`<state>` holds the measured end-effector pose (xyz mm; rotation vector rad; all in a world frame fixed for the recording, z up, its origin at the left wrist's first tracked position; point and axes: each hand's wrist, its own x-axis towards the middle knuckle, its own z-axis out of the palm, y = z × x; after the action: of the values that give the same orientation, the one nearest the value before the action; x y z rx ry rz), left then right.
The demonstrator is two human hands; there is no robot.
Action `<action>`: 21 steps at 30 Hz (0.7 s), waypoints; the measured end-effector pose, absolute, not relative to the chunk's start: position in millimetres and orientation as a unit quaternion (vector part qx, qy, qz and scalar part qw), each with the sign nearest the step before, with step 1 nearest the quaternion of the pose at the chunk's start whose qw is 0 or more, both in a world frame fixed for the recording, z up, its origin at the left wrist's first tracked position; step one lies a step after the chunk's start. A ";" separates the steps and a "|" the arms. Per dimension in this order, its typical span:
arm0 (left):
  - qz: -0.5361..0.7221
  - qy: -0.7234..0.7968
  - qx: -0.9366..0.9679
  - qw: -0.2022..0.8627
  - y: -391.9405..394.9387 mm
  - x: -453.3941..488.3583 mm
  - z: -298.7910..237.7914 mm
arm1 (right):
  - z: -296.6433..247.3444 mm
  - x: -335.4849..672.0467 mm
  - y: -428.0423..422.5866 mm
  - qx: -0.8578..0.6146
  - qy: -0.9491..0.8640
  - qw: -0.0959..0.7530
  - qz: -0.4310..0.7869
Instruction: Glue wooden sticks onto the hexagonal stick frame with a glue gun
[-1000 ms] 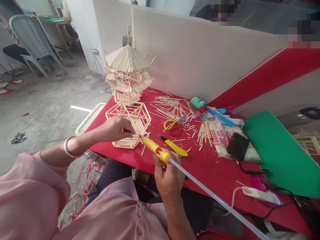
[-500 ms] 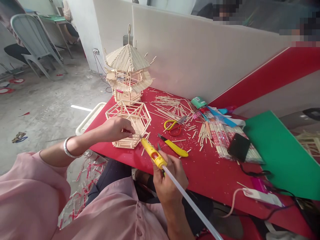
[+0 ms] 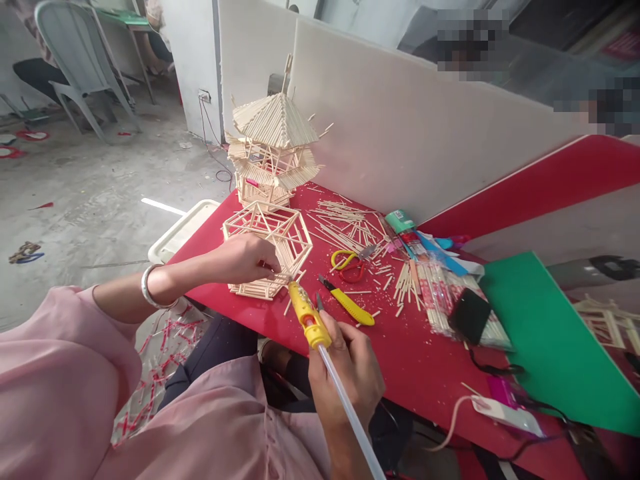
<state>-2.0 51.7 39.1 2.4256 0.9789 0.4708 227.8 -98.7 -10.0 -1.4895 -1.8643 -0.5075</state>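
Observation:
My right hand [image 3: 350,367] is wrapped round a yellow hot glue gun [image 3: 307,317], a long clear glue stick running out of its back. The gun's nozzle points at the near right side of an open stick frame [image 3: 295,230], many-sided and built of thin wooden sticks. Above that frame my left hand [image 3: 250,257] is closed in a pinch near the nozzle. What its fingertips hold, if anything, is too small to make out. Behind stands a taller stick pagoda [image 3: 277,127] with a pointed roof.
Right of the frame lie a yellow utility knife [image 3: 350,303], scissors [image 3: 347,260] and loose sticks [image 3: 345,223]. Farther right are bagged sticks [image 3: 435,293], a black phone-like object [image 3: 470,315], a green board [image 3: 550,333] and a white power strip [image 3: 507,415]. A wall panel [image 3: 380,127] rises behind.
The camera view has shifted slightly, so the table's things appear moved. Both hands keep nearly the same place at the stick frame, with the glue gun still held there.

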 end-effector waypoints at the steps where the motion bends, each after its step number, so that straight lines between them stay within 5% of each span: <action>1: 0.169 0.358 0.886 0.240 51.6 -1.8 39.3 | -9.8 227.4 -98.9 -0.574 -0.715 0.345 -0.198; 21: 0.149 0.370 0.883 0.246 50.5 -0.9 42.8 | -8.9 223.8 -99.8 -0.572 -0.718 0.348 -0.191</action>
<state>-0.9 50.5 42.8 2.4100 1.0084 0.4057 223.8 -99.8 -8.9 -1.4831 -1.8618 -0.4950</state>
